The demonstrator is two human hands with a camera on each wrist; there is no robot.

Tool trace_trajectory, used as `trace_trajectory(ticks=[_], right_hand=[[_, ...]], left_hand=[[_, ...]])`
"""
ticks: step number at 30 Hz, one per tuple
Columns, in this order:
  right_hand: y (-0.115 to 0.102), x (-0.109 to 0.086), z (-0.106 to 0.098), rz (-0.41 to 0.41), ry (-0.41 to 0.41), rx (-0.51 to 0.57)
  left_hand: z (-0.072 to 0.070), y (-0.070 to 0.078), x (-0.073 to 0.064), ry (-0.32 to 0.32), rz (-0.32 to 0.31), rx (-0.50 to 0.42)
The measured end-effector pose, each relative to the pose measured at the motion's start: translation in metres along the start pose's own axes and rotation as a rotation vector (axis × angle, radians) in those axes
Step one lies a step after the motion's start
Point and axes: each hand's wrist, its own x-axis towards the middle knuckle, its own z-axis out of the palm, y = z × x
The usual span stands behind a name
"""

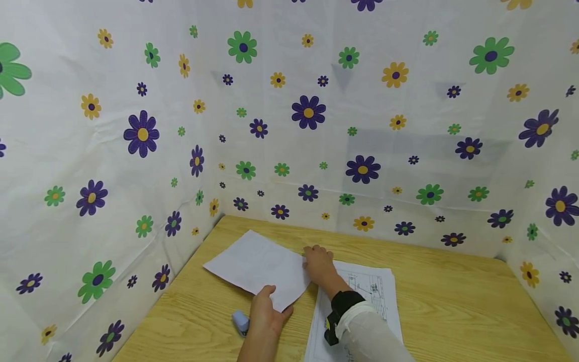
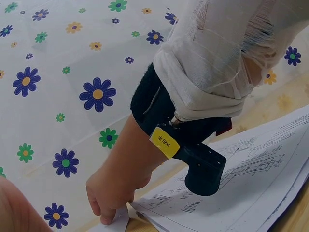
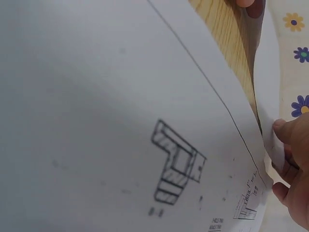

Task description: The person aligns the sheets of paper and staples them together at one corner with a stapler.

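Observation:
A blank-looking white paper sheet [image 1: 260,261] lies slanted over the left part of the table, its near edge lifted. My left hand [image 1: 268,318] grips that near edge, thumb on top and the other fingers beneath. At the sheet's right corner, my right hand [image 1: 319,265] pinches the paper; the left wrist view shows its fingertips bent down on that corner. Under my right forearm lies a stack of printed drawings [image 1: 377,284], partly covered by the sleeve. Line diagrams on the printed paper [image 3: 111,121] fill much of the right wrist view.
A small blue stapler-like object [image 1: 240,322] sits just left of my left hand. The wooden table [image 1: 461,301] extends right of the stack. A flower-patterned sheet [image 1: 289,151] hangs along its back and sides. My right wrist wears a black camera strap [image 1: 344,304].

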Motion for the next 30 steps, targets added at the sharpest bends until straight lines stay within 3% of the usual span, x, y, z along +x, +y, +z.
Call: trace_trajectory(ticks=[7,12,16,24,30], right_hand=[[-0.007,0.001,-0.001,0.006,0.076,0.130],[-0.014,0.000,-0.007,0.026,0.095,0.286],[-0.017,-0.001,-0.010,0.028,0.121,0.337],[-0.012,-0.007,-0.021,0.037,0.205,0.470],[-0.006,-0.018,-0.028,0.099,0.209,0.582]], left_hand=[[-0.002,-0.001,0.002,0.023,0.027,0.008],[-0.004,-0.003,0.003,0.017,0.093,0.043],[-0.006,-0.005,0.003,0.028,0.140,0.064],[-0.005,-0.004,0.005,0.133,0.201,0.178],[-0.004,-0.003,0.004,0.150,0.233,0.219]])
